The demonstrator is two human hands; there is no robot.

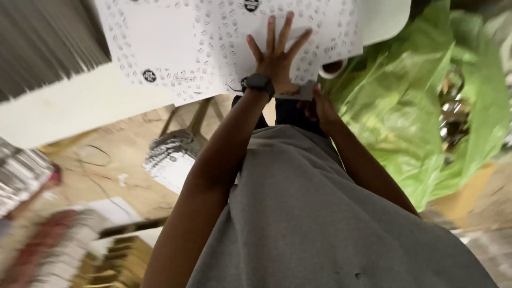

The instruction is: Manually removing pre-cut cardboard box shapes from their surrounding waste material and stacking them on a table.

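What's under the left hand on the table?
The left hand lies flat, fingers spread, on a white printed cardboard sheet, which rests on a white table. The right hand grips the sheet's near edge. Whatever lies beneath the sheet is covered.

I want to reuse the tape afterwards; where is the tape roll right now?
In the head view the tape roll sits at the table edge, right of the left hand, beside the green plastic sheeting.

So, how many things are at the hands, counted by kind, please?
Printed white cardboard sheets: 2
Tape roll: 1
Wristwatch: 1
Green plastic bag: 1
Total: 5
The left hand presses flat on one sheet; the right hand grips its edge.
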